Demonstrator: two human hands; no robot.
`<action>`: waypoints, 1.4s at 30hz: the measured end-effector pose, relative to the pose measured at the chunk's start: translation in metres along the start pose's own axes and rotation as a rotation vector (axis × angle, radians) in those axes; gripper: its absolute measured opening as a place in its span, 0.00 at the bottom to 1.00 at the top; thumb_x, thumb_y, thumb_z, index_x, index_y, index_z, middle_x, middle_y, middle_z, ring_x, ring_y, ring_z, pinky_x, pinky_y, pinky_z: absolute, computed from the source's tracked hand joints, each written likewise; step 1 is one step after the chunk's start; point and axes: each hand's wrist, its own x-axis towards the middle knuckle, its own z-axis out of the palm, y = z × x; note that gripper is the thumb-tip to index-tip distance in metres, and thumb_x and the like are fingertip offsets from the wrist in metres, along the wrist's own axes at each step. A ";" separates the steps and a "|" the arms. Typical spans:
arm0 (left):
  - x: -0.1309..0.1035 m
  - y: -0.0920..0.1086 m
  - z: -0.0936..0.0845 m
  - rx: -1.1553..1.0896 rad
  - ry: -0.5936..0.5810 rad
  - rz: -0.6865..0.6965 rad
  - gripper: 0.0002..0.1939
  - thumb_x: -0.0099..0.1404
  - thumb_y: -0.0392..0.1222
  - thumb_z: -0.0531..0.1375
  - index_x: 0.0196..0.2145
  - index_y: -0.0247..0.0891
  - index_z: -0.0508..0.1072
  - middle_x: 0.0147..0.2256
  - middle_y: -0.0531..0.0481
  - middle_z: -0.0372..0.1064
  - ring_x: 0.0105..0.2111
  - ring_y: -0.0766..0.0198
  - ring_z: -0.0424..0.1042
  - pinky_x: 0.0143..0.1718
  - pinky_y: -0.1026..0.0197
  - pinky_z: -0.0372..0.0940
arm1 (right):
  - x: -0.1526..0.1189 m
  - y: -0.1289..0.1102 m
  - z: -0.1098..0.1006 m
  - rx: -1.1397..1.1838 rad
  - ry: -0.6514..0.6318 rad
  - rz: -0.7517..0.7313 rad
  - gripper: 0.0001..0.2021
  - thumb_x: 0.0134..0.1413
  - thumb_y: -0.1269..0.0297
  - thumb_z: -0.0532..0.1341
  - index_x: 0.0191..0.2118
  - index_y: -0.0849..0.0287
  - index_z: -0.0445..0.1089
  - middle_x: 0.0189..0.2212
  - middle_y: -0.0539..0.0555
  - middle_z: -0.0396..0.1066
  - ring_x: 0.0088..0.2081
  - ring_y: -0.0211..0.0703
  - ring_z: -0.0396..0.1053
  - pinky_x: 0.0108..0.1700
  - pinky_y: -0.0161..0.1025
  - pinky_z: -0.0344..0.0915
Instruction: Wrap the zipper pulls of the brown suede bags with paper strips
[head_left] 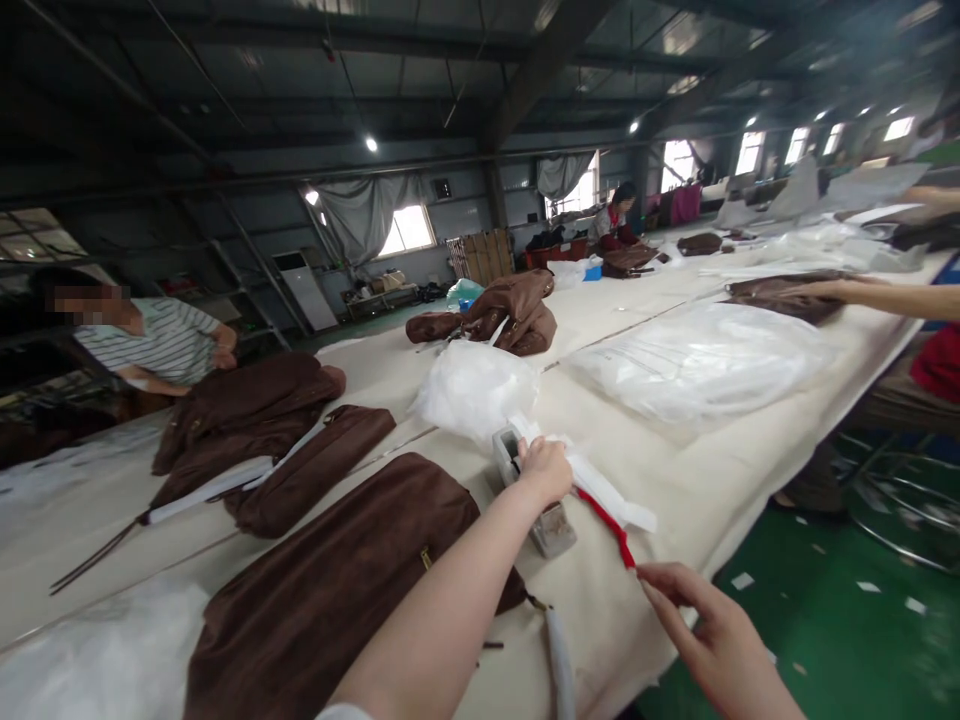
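Observation:
My left hand (546, 470) is closed over the middle of a grey tape dispenser (555, 532); whatever its fingers grip is hidden. From beside it, a narrow red strip (604, 515) runs down to my right hand (709, 630), which pinches its lower end between thumb and forefinger. White paper-like strips (611, 495) lie on the table just beyond the red strip. Under my left forearm rests a large brown bag (330, 570) with a small brass-coloured zip pull. A wrapped strap end (559, 660) hangs from the bag's right side.
More brown bags (255, 400) lie to the left, where a person in a striped shirt (161, 340) stands. Clear plastic bags (697, 360) cover part of the cream table (630, 620). At right, another person's arm (892, 297) reaches onto a brown bag. Stools stand beyond the table edge.

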 end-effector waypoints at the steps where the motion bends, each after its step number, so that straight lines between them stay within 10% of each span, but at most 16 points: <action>1: -0.002 -0.002 0.002 0.003 0.000 -0.008 0.24 0.59 0.32 0.51 0.54 0.36 0.66 0.51 0.37 0.69 0.57 0.51 0.61 0.62 0.40 0.41 | 0.002 0.008 -0.001 -0.037 0.016 0.016 0.13 0.59 0.54 0.55 0.43 0.52 0.72 0.39 0.55 0.76 0.36 0.46 0.74 0.35 0.38 0.73; 5: -0.010 -0.007 0.007 -0.013 0.017 -0.018 0.33 0.58 0.30 0.53 0.61 0.28 0.54 0.49 0.35 0.71 0.52 0.54 0.67 0.62 0.44 0.41 | 0.019 0.045 0.001 -0.253 0.131 0.110 0.19 0.56 0.51 0.55 0.50 0.54 0.68 0.46 0.57 0.71 0.36 0.47 0.74 0.32 0.41 0.72; 9: -0.018 -0.009 0.005 -0.039 0.089 0.019 0.20 0.66 0.38 0.50 0.55 0.33 0.63 0.46 0.41 0.73 0.49 0.57 0.70 0.63 0.49 0.40 | 0.043 0.066 0.007 -0.379 0.086 0.148 0.24 0.55 0.50 0.55 0.55 0.55 0.65 0.49 0.59 0.69 0.36 0.48 0.74 0.38 0.46 0.71; 14: -0.040 -0.011 -0.013 -0.087 0.226 0.019 0.27 0.62 0.45 0.58 0.57 0.33 0.62 0.57 0.39 0.63 0.61 0.53 0.55 0.65 0.47 0.38 | 0.061 0.058 0.003 -0.444 -0.027 0.091 0.17 0.59 0.53 0.52 0.39 0.53 0.75 0.41 0.56 0.73 0.40 0.50 0.72 0.42 0.46 0.68; 21: -0.156 -0.015 -0.024 -0.419 0.366 0.059 0.21 0.64 0.44 0.56 0.54 0.41 0.65 0.54 0.45 0.66 0.55 0.57 0.64 0.59 0.53 0.57 | 0.041 0.012 0.005 -0.212 0.105 0.142 0.16 0.58 0.49 0.55 0.37 0.54 0.74 0.34 0.54 0.75 0.30 0.45 0.71 0.30 0.38 0.67; 27: -0.234 -0.019 0.005 -0.632 0.257 -0.085 0.30 0.56 0.40 0.64 0.57 0.43 0.64 0.54 0.46 0.66 0.53 0.55 0.65 0.56 0.53 0.60 | 0.023 -0.068 0.029 0.252 -0.446 -0.109 0.13 0.61 0.55 0.56 0.34 0.57 0.72 0.28 0.52 0.72 0.31 0.41 0.68 0.33 0.34 0.64; 30: -0.250 -0.028 0.010 -0.776 0.205 -0.184 0.15 0.56 0.39 0.64 0.43 0.41 0.74 0.39 0.50 0.74 0.38 0.61 0.71 0.41 0.60 0.65 | 0.016 -0.101 0.037 0.354 -0.673 -0.147 0.10 0.61 0.60 0.56 0.32 0.57 0.71 0.29 0.51 0.71 0.32 0.40 0.68 0.36 0.34 0.63; 33: -0.265 -0.039 0.007 -0.871 0.185 -0.252 0.03 0.57 0.39 0.62 0.30 0.39 0.76 0.28 0.53 0.73 0.29 0.65 0.68 0.32 0.64 0.61 | 0.007 -0.116 0.050 0.381 -0.731 -0.099 0.09 0.60 0.61 0.57 0.32 0.58 0.70 0.28 0.50 0.70 0.32 0.39 0.66 0.36 0.34 0.62; 42: -0.307 -0.069 0.023 -1.491 0.431 -0.563 0.14 0.54 0.50 0.65 0.26 0.36 0.70 0.24 0.54 0.68 0.26 0.67 0.65 0.30 0.66 0.59 | -0.021 -0.145 0.106 0.446 -0.991 0.042 0.13 0.59 0.57 0.56 0.30 0.59 0.70 0.24 0.49 0.69 0.27 0.37 0.64 0.29 0.33 0.60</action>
